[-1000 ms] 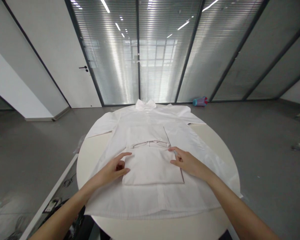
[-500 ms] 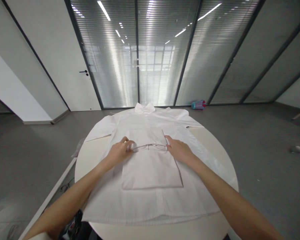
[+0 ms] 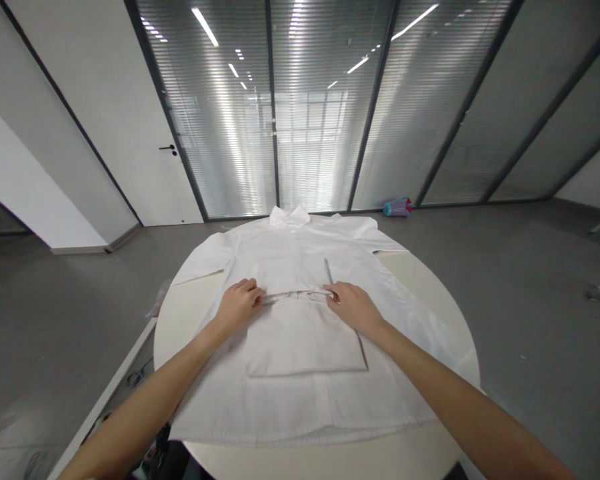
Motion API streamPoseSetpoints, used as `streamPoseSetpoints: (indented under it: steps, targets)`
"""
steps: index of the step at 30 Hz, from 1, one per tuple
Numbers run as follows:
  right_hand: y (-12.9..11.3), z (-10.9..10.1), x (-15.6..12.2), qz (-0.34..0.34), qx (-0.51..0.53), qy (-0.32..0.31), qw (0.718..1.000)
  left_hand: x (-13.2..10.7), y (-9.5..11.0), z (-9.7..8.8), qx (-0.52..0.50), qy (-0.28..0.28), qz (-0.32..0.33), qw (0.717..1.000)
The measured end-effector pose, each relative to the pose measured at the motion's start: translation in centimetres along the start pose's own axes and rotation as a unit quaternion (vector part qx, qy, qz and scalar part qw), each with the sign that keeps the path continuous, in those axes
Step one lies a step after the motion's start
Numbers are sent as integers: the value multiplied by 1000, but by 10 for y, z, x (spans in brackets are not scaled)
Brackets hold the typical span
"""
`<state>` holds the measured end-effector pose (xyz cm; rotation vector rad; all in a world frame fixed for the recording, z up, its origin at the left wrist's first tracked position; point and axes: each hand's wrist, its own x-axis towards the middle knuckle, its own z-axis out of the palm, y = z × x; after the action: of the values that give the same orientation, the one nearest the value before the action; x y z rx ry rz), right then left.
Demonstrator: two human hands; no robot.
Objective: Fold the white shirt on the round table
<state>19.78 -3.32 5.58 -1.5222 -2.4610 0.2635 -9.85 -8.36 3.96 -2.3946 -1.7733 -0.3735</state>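
A white short-sleeved shirt [image 3: 293, 417] lies spread out, its collar at the far side. On top of it rests a folded white garment [image 3: 305, 341], its exact kind unclear, with a gathered band running across its middle. My left hand [image 3: 239, 307] is closed in a pinch on the left end of that band. At the right end, my right hand [image 3: 354, 307] pinches the same band between thumb and curled fingers. The fingertips of both hands are partly hidden in the cloth.
Under the shirt stands a round cream-coloured table [image 3: 423, 283]. Beyond it are a glass partition with blinds [image 3: 310, 127] and a white door [image 3: 130, 133]. A blue and red item [image 3: 397, 207] lies on the grey floor [image 3: 540, 287]; cables [image 3: 135, 378] lie at the left.
The fingers of both hands have closed onto the band. My right hand has shifted slightly left, and the loose opening along the band has narrowed.
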Motion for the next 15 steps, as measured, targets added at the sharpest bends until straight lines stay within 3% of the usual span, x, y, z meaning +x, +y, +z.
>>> streamPoseSetpoints:
  steps: [3,6,9,12,15]
  targets:
    - [4,-7,-2,-18,-26,6,999,-2,-4,-5,-39,1,26,999]
    - [8,-25,-17,-87,9,30,996,-14,-6,-18,-100,26,73,992]
    - [8,-38,-50,-190,83,-27,978,-40,3,-36,-163,11,142,976]
    - [8,-35,-84,-258,96,-84,958,-67,19,-49,-180,-48,207,960]
    - [7,-21,-102,-289,63,-42,954,-84,32,-50,-143,-54,231,961]
